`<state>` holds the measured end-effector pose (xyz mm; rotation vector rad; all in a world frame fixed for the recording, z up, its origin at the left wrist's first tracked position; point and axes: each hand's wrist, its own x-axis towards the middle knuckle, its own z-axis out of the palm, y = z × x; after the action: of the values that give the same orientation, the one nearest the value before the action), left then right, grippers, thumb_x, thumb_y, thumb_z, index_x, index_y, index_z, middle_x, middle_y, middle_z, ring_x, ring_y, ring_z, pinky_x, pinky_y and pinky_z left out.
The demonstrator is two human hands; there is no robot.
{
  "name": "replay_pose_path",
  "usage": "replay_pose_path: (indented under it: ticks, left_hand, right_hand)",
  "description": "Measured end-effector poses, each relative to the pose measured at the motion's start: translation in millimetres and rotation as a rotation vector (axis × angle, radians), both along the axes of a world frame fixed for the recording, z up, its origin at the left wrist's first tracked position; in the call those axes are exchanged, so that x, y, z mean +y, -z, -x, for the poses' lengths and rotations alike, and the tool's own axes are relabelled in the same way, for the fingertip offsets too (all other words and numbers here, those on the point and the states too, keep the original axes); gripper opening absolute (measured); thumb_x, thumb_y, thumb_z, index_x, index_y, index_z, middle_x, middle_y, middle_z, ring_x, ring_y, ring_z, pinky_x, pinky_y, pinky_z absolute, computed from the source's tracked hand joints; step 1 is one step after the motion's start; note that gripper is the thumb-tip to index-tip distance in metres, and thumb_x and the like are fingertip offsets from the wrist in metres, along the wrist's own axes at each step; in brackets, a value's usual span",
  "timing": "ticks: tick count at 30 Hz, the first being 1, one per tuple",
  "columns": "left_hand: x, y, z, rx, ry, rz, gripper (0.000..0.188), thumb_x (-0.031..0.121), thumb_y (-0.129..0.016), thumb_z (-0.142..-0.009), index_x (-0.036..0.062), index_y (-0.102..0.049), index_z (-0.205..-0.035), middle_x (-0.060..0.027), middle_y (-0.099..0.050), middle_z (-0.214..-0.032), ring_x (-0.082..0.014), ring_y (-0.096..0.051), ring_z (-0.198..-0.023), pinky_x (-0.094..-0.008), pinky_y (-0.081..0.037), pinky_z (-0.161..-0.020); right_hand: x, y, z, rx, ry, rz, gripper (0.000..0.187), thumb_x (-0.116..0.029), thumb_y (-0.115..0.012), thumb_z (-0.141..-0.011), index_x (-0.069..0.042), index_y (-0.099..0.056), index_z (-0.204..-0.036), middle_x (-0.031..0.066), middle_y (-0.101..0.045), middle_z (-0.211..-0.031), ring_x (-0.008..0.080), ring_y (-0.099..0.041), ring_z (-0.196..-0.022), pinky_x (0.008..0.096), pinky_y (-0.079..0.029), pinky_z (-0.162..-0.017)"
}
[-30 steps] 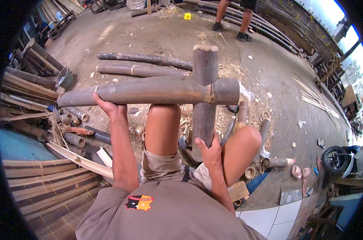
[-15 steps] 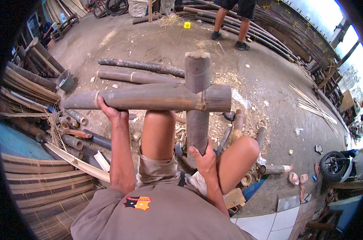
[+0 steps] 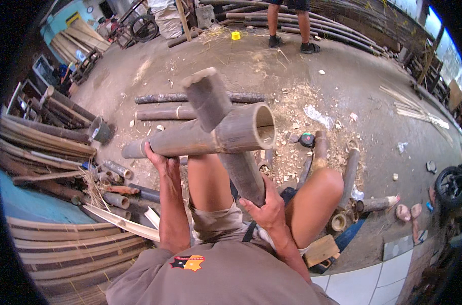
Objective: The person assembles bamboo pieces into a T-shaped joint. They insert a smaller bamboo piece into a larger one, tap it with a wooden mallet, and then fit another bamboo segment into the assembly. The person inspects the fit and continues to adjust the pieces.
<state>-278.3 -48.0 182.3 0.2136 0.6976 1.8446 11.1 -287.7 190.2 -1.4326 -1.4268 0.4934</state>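
Observation:
Above my knees I hold a thick bamboo pole [image 3: 175, 138] with a shorter bamboo crosspiece [image 3: 206, 97] running through it near its right end. The crosspiece tilts, its scalloped top up and to the left, its lower part slanting down to the right. My left hand [image 3: 162, 161] supports the thick pole from below near its far left end, thumb up against its side. My right hand [image 3: 267, 206] grips the lower end of the crosspiece. The thick pole's hollow right end faces partly toward me. The joint's underside is hidden.
Two bamboo poles [image 3: 162, 113] lie on the floor ahead among wood shavings [image 3: 292, 104]. A black tape measure [image 3: 307, 140] and short bamboo pieces [image 3: 350, 170] lie right of my knees. Bamboo stacks and a bucket [image 3: 99, 131] stand left. Another person's legs [image 3: 303, 26] show at the back.
The joined bamboo has swung round, so the thick pole's hollow right end now shows and the crosspiece leans left at its top. Both hands keep their holds; the view has shifted.

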Motion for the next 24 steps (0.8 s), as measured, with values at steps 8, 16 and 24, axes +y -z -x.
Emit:
replay_pose_path:
  ticks: [8, 16, 24]
  left_hand:
    - [3.8, 15.2, 0.9, 0.068, 0.055, 0.092, 0.068, 0.058, -0.04, -0.1, 0.0058, -0.056, -0.14, -0.0165, -0.065, -0.136, -0.0387, -0.062, -0.124, -0.0567, -0.047, -0.11]
    - [6.8, 38.9, 0.1, 0.119, 0.255, -0.03, 0.072, 0.058, -0.04, -0.098, 0.0044, -0.05, -0.146, -0.019, -0.061, -0.141, -0.0416, -0.061, -0.126, -0.0574, -0.047, -0.112]
    - [19.5, 49.6, -2.3, 0.047, 0.269, -0.024, 0.073, 0.058, -0.038, -0.099, 0.0036, -0.051, -0.145, -0.0207, -0.062, -0.14, -0.0423, -0.063, -0.124, -0.0573, -0.049, -0.11]
  right_hand:
    - [-4.1, -11.6, -3.9, -0.136, -0.002, -0.103, 0.086, -0.04, -0.089, -0.074, 0.004, -0.054, -0.139, 0.0243, -0.064, -0.117, 0.0412, -0.067, -0.103, 0.0474, -0.056, -0.088]
    - [-1.7, -17.9, -3.6, -0.12, -0.088, -0.13, 0.084, -0.033, -0.089, -0.072, 0.005, -0.055, -0.139, 0.0244, -0.063, -0.114, 0.0415, -0.064, -0.101, 0.049, -0.056, -0.086]
    - [-4.7, -27.6, -3.1, -0.057, -0.221, -0.098, 0.087, -0.035, -0.085, -0.08, 0.002, -0.047, -0.149, 0.0261, -0.059, -0.117, 0.0403, -0.065, -0.098, 0.0487, -0.056, -0.084]
